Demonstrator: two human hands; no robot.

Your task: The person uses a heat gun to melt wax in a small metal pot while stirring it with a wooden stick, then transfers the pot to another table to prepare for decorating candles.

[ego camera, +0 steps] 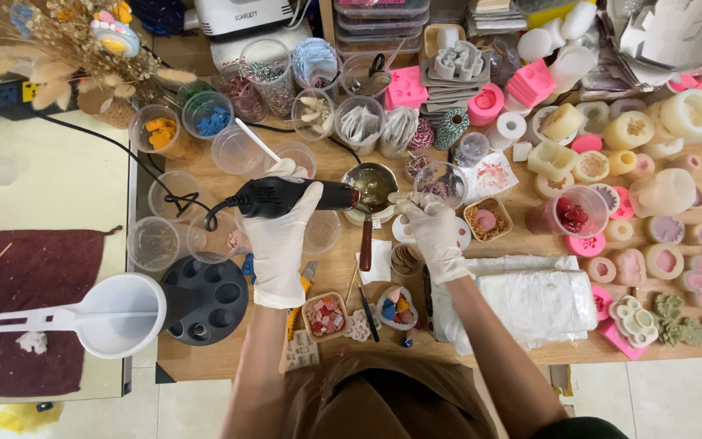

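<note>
The left hand (279, 236), in a white glove, is clamped around a black heat gun (290, 196) whose nozzle points right at a small metal pot (373, 185) in the middle of the wooden tabletop (530, 252). The right hand (431, 228), also gloved, is closed on a thin stick (397, 200) at the pot's right rim. The pot may tip if the stick pushes its rim, and hot air could soften the clear plastic cups (237, 151) just beside it. The cord (180, 198) could snag cups on the left.
</note>
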